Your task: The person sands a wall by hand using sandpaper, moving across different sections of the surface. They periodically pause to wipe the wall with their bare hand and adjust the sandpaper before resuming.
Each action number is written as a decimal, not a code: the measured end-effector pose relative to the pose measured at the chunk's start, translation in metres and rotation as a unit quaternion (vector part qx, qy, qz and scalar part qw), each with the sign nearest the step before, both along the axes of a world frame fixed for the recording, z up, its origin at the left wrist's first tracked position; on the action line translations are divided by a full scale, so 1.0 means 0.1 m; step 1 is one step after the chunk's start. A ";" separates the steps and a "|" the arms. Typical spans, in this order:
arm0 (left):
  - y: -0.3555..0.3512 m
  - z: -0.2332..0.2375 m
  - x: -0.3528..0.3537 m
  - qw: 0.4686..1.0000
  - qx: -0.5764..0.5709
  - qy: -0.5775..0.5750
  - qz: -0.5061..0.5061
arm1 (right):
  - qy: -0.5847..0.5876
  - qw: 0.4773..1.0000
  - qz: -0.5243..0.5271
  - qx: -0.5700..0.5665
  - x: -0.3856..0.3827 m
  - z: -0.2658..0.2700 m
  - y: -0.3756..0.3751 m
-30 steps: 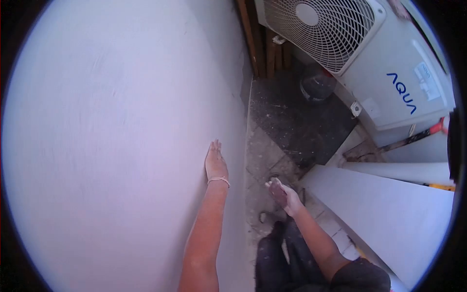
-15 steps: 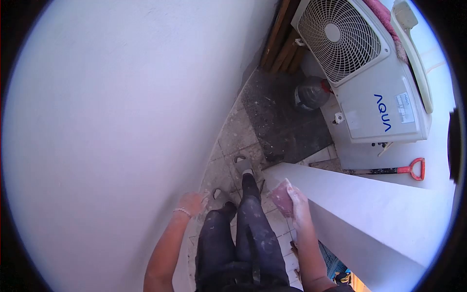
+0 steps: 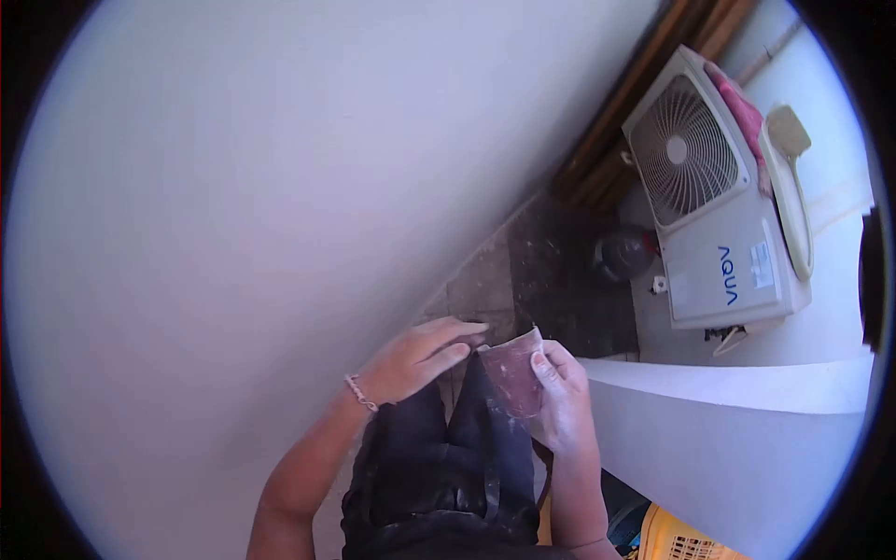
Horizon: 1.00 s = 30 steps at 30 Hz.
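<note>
A folded sheet of reddish-brown sandpaper [image 3: 512,375], dusted white, is pinched between the thumb and fingers of my right hand [image 3: 564,403]. White powder coats that thumb and palm. My left hand [image 3: 416,360], with a braided bracelet at its wrist, reaches in from the left with fingers stretched out and thumb apart. Its fingertips are right by the sandpaper's upper left corner. Both hands are in front of my dark, dust-marked trousers.
A plain white wall [image 3: 233,205] fills the left side. At right, an air-conditioner outdoor unit [image 3: 719,271] carries a pink cloth [image 3: 740,117] and a pale long-handled piece [image 3: 791,201]. A low white ledge [image 3: 728,387] juts in below it. A yellow plastic basket [image 3: 667,532] shows at lower right.
Both hands have risen and come together in front of me, the right bringing the sandpaper inward. My left hand has opened out toward it. The view has tilted, and the feet are hidden.
</note>
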<state>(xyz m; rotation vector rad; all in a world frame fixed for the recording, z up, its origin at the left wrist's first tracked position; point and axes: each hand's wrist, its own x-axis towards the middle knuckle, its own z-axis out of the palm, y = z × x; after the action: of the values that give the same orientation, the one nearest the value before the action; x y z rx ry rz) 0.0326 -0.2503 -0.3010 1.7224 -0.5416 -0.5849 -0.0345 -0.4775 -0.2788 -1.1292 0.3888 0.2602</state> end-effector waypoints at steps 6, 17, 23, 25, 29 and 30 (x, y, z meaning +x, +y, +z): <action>-0.03 0.64 -0.37 0.959 -0.274 0.055 0.045 | -0.084 0.993 0.058 -0.051 0.03 0.54 0.16; 0.58 1.05 -0.90 0.995 0.061 0.068 0.040 | -0.373 0.763 0.405 -0.338 0.32 1.48 0.80; 0.28 0.97 -1.12 0.984 -0.039 0.172 0.007 | -0.394 0.676 0.526 -0.334 0.34 1.61 0.74; 0.22 0.77 -1.20 0.974 -0.125 0.190 0.017 | -0.397 0.674 0.532 -0.326 0.31 1.53 0.77; 0.20 0.62 -1.32 0.976 -0.127 0.146 0.101 | -0.363 0.697 0.546 -0.291 0.38 1.37 0.87; 0.23 0.67 -1.30 0.979 -0.106 0.132 0.112 | -0.356 0.701 0.547 -0.288 0.41 1.36 0.88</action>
<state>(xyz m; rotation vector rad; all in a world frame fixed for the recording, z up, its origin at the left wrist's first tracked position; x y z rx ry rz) -0.0976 -0.2271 -0.2336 1.4515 -0.2094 -0.5615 0.0064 -0.3897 -0.1426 -1.8829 -1.0474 0.7325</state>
